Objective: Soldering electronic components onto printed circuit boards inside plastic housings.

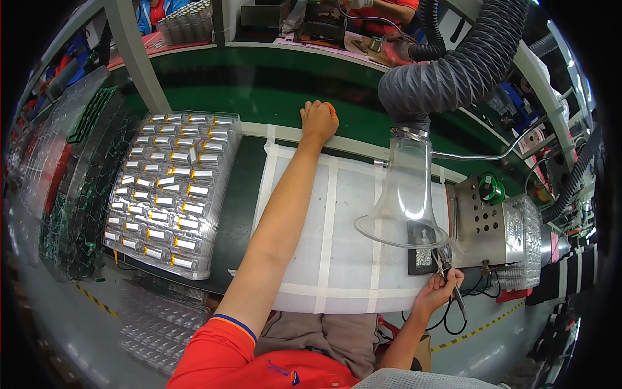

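Note:
Stretched far forward, my left hand [319, 122] is over the near edge of the green conveyor belt [259, 81]. Its fingers are curled, and a bit of orange shows at the finger side. Whether that is a finger cover or a held piece, I cannot tell. Low on the right, my right hand [438, 293] grips a soldering iron [459, 299] with a dark handle and a trailing cord. The iron's upper end is beside a small black tray [422, 260] holding pale material. Between my hands lies a white work mat [346, 253] crossed by strips of tape.
A clear plastic tray [223, 188] with rows of small silver battery cells stands left. A clear fume hood [408, 188] on a grey hose [453, 71] hangs over the mat's right side. Beside it are a perforated metal box [483, 223] and green solder spool [494, 189]. Other people work across the belt.

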`<move>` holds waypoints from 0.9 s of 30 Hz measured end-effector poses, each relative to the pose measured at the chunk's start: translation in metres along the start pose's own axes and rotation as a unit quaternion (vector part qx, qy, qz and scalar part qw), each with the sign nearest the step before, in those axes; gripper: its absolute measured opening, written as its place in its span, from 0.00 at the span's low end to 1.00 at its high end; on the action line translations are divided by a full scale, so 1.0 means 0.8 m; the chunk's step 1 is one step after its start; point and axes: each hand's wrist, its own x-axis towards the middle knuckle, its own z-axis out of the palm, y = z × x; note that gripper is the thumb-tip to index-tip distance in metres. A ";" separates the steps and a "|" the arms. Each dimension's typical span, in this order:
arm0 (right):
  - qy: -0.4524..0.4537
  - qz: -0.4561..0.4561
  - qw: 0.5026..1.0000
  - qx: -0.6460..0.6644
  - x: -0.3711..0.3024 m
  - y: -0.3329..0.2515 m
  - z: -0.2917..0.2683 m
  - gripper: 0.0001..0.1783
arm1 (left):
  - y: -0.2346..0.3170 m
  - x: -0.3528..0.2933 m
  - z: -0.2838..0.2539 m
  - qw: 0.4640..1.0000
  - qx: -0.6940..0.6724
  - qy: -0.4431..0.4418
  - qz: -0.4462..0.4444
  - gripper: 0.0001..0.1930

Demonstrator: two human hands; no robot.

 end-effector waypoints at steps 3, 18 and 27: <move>-0.002 0.000 1.000 0.001 0.000 0.000 0.000 0.05 | 0.000 -0.001 0.000 1.000 -0.015 0.011 0.006 0.05; -0.001 0.001 1.000 0.000 0.001 0.001 -0.003 0.05 | -0.001 0.000 0.001 1.000 -0.004 -0.005 -0.002 0.05; 0.001 0.000 1.000 0.001 0.001 0.001 -0.002 0.05 | -0.001 0.000 0.000 1.000 -0.011 -0.003 -0.001 0.05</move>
